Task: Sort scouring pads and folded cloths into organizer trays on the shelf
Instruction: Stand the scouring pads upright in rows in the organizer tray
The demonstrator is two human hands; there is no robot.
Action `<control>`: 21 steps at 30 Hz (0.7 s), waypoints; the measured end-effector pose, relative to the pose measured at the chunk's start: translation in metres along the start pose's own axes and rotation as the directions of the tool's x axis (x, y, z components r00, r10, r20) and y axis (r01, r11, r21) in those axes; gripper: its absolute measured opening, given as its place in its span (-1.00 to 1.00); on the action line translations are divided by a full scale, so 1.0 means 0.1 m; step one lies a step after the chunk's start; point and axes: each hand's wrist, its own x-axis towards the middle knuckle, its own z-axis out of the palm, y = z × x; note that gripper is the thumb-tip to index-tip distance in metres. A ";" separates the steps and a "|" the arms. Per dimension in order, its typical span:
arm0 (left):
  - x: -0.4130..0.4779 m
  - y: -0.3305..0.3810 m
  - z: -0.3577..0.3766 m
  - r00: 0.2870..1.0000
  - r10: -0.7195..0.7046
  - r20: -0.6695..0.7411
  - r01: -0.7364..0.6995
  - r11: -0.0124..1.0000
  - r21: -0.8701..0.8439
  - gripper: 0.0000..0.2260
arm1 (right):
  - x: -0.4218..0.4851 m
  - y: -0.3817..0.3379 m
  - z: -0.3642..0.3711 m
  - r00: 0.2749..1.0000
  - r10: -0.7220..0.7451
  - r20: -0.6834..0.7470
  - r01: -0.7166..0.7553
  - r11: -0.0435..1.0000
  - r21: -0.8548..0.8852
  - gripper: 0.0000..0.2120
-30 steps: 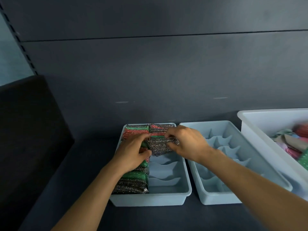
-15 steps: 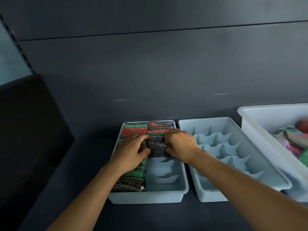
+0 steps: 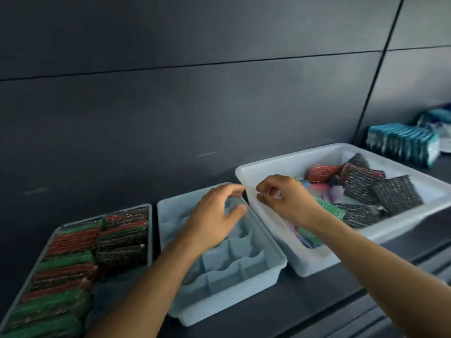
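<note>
A pale blue organizer tray (image 3: 150, 230) at the left holds rows of red, green and dark scouring pads (image 3: 73, 259). Beside it stands a second divided tray (image 3: 280, 259) with bare compartments. My left hand (image 3: 214, 220) hovers over that tray's far end, fingers apart and holding nothing. My right hand (image 3: 283, 198) is over the near left corner of a white bin (image 3: 288, 164), fingers curled loosely and holding nothing. The bin contains loose dark pads (image 3: 395, 196), a red pad (image 3: 322, 173), a green pad (image 3: 329, 208) and pastel folded cloths (image 3: 317, 189).
A dark panelled wall (image 3: 195, 106) backs the dark shelf (image 3: 305, 301). A stack of teal and white sponges (image 3: 402, 147) sits at the far right behind the bin. The shelf's front edge runs along the lower right.
Both hands have let go of the dark pad in the left tray and moved right. The view has swung right, showing the white bin fully.
</note>
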 end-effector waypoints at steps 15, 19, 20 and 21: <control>1.40 0.70 1.62 0.881 -0.220 0.419 0.297 0.947 -0.126 -0.63 | 0.37 1.81 -1.17 0.880 0.470 -0.063 -0.427 0.726 -0.539 -0.41; 1.42 0.77 1.68 0.817 -0.194 0.544 0.227 0.974 0.007 -0.43 | 0.35 1.94 -1.21 0.822 0.565 -0.070 -0.476 0.613 -0.631 -0.33; 1.42 0.77 1.68 0.804 -0.197 0.561 0.204 0.978 0.051 -0.42 | 0.35 1.96 -1.22 0.823 0.563 -0.078 -0.467 0.591 -0.658 -0.34; 1.42 0.77 1.68 0.794 -0.201 0.574 0.182 0.979 0.090 -0.42 | 0.34 1.96 -1.23 0.823 0.561 -0.089 -0.460 0.567 -0.683 -0.34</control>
